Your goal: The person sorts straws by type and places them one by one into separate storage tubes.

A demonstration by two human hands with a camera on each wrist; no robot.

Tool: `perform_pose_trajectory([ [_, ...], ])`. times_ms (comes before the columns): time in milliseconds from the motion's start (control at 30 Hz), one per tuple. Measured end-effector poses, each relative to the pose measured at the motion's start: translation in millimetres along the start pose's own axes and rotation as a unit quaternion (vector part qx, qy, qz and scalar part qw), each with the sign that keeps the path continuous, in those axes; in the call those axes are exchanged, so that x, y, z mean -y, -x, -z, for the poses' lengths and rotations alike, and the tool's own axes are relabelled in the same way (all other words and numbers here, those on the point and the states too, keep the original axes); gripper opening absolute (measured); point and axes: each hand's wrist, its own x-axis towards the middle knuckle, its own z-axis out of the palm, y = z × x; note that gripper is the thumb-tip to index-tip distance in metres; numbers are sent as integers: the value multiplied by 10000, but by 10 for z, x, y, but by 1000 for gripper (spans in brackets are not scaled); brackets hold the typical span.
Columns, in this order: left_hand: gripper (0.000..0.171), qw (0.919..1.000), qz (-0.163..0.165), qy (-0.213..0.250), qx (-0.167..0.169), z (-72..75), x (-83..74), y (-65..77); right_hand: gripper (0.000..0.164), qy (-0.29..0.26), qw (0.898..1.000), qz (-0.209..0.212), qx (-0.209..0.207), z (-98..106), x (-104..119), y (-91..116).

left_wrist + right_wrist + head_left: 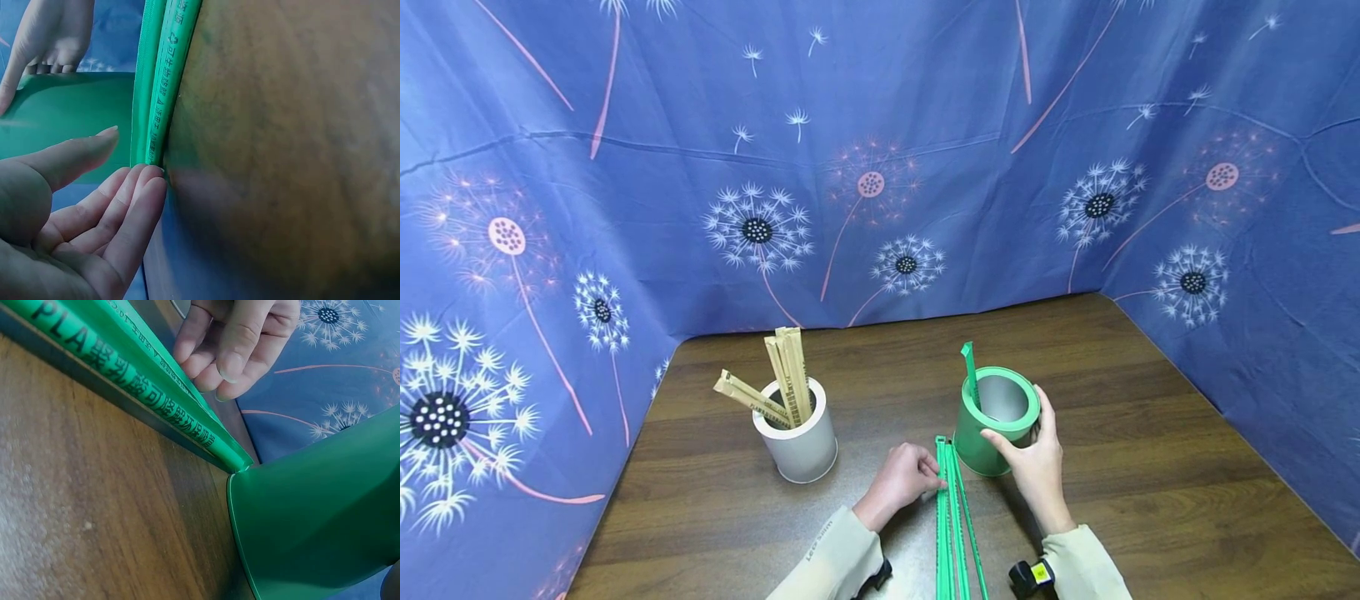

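Note:
Several green wrapped straws (953, 508) lie side by side on the table, dark printing along their wrappers. Beside them is my left hand (910, 473), its fingertips (152, 178) at the edge of the straws and the thumb held apart from the fingers. My right hand (1036, 461) grips a green cylindrical holder (981, 442) from the right, thumb in front and fingers round the far side. The holder stands upright, with one green wrapped straw (971, 375) leaning in it. In the right wrist view, straw ends (240, 464) meet the holder's base.
To the left stands a white cylindrical holder (801, 454) with several tan paper-wrapped straws (792, 375) sticking out. The brown wooden table (700, 500) is bounded behind and at the sides by blue dandelion-print cloth (880, 108).

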Motion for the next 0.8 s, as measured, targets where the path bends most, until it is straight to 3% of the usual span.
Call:
perform_pose_trajectory([
  [267,17,9999,128,-40,-60,-14,-15,4,103,35,10000,-28,23,6,8,4],
  [533,16,9985,337,-435,-64,-58,-28,8,102,44,10000,-41,35,7,25,9],
  [700,39,9959,177,-882,-45,-105,-41,-10,101,39,10000,5,19,13,41,14],
  [800,54,9958,183,-892,50,-126,-53,-14,101,58,10000,-14,11,16,52,20],
])
